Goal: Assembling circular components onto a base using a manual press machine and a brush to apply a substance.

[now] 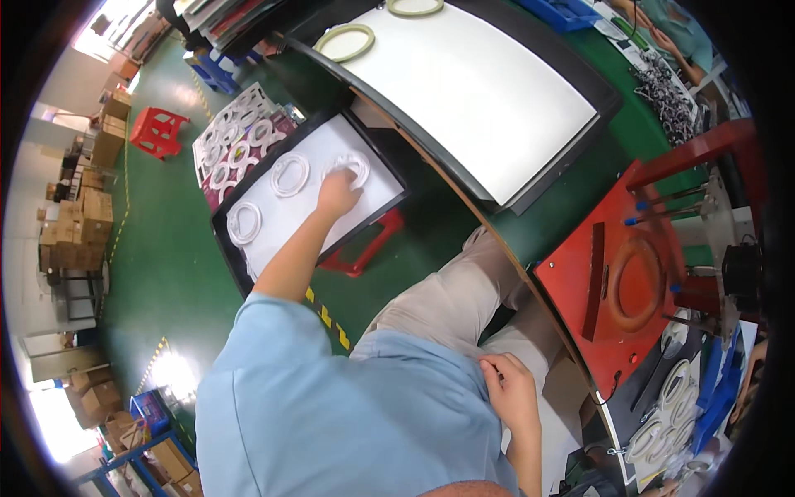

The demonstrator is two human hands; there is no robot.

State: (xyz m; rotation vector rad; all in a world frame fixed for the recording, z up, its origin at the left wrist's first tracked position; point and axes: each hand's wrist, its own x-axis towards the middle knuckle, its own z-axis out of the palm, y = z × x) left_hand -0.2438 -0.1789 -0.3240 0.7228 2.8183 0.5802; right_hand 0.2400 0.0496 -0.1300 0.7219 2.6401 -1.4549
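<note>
White coil [360, 166]; under left hand [338, 194]; right hand [511, 389] by shirt [348, 414]

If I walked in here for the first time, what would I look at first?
Probably the big red machine over on the right, because it's so bright. Next might come the three white coils on the black-rimmed tray, left of the middle, with the person's left hand at the one on the right. A red stool also stands out on the green floor, up on the left.
</note>
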